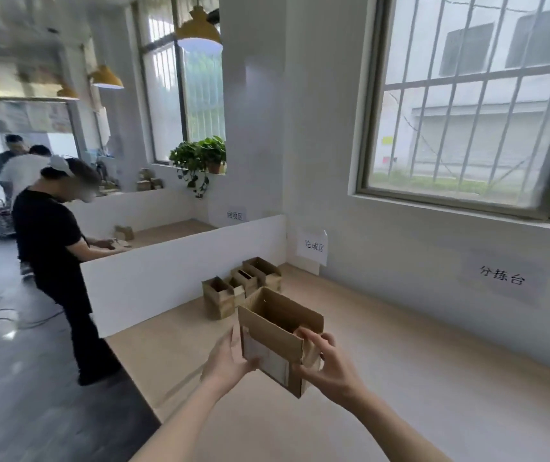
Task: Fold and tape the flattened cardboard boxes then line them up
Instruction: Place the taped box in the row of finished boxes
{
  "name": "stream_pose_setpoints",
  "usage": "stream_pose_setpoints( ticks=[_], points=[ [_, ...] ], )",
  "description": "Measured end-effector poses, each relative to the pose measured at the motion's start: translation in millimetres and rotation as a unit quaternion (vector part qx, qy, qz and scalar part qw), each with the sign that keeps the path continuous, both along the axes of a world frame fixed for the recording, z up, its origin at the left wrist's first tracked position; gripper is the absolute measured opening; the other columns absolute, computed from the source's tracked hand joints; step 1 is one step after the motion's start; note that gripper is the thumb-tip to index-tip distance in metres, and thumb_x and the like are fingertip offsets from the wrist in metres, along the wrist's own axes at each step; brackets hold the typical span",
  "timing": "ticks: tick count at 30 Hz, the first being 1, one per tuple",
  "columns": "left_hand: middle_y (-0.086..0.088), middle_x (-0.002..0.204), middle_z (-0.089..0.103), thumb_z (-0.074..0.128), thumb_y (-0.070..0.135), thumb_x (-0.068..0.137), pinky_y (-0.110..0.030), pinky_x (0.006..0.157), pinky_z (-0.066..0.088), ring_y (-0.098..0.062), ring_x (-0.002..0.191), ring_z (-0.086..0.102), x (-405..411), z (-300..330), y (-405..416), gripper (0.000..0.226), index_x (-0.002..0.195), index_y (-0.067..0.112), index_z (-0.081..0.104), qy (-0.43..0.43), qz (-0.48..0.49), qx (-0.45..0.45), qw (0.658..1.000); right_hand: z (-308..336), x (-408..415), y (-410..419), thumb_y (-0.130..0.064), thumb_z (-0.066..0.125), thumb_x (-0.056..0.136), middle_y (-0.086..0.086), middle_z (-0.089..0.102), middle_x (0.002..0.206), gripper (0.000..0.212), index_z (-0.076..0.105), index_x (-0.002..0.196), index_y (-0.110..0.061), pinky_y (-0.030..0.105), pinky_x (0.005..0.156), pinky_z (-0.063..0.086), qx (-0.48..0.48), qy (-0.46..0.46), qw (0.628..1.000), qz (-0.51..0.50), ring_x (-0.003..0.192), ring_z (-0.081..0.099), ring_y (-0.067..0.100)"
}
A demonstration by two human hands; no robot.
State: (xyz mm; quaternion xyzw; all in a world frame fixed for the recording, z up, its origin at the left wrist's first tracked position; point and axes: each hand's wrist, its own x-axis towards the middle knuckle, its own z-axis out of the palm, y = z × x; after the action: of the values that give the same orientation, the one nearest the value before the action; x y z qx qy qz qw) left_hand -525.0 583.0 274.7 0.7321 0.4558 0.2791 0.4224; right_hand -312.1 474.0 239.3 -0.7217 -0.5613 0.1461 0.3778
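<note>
Leftward first: a person in black [50,248] stands on the dark floor at the next bay, bent over a small box there, well apart from this station. White partition [180,268] runs along the left edge of the worktop [417,378], walling it off from that bay. Potted plant [200,158] on the sill beyond, trailing down the wall.

Finished boxes [243,285] stand in a short row near the far left corner of the worktop, just beside the partition, tops open, upright; about four, the rear ones partly hidden by the front ones. Paper sign [313,246] on the wall at that far corner; a second sign [502,278] further right under the barred window [473,105].

Held box [277,341]: cardboard, raised above the worktop near its front edge, tilted, open top toward the window, pale tape strip on its near face. It blocks part of the view toward the row.

Left hand [230,358]: fingers fairly straight, palm against the box's left side, thumb on the near face.

Right hand [327,360]: fingers curled, gripping the box's right end and the flap there.
</note>
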Motion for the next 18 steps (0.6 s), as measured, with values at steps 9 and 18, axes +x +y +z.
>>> stream_pose_setpoints(
  ticks=[9,18],
  points=[
    [0.006,0.166,0.017,0.052,0.065,0.092,-0.045,0.122,0.025,-0.022,0.151,0.022,-102.8,-29.9,193.0,0.083,0.159,0.032,0.015,0.229,0.055,0.100,0.967,-39.4,-84.9,195.6,-0.049,0.074,0.083,-0.009,0.039,0.128,0.074,0.042,0.149,-0.043,0.018,0.096,0.042,0.008,0.004,1.000,0.007,0.113,0.046,0.009],
    [0.006,0.167,0.012,0.046,0.069,0.092,-0.040,0.125,0.013,-0.017,0.153,0.012,-118.6,-103.7,417.1,0.083,0.159,0.033,0.014,0.309,0.035,0.147,0.939,-119.6,-86.6,428.5,-0.059,0.067,0.082,-0.008,0.033,0.134,0.075,0.036,0.149,-0.048,0.027,0.097,0.049,-0.030,-0.017,0.999,0.026,0.115,0.048,0.013]
  ],
)
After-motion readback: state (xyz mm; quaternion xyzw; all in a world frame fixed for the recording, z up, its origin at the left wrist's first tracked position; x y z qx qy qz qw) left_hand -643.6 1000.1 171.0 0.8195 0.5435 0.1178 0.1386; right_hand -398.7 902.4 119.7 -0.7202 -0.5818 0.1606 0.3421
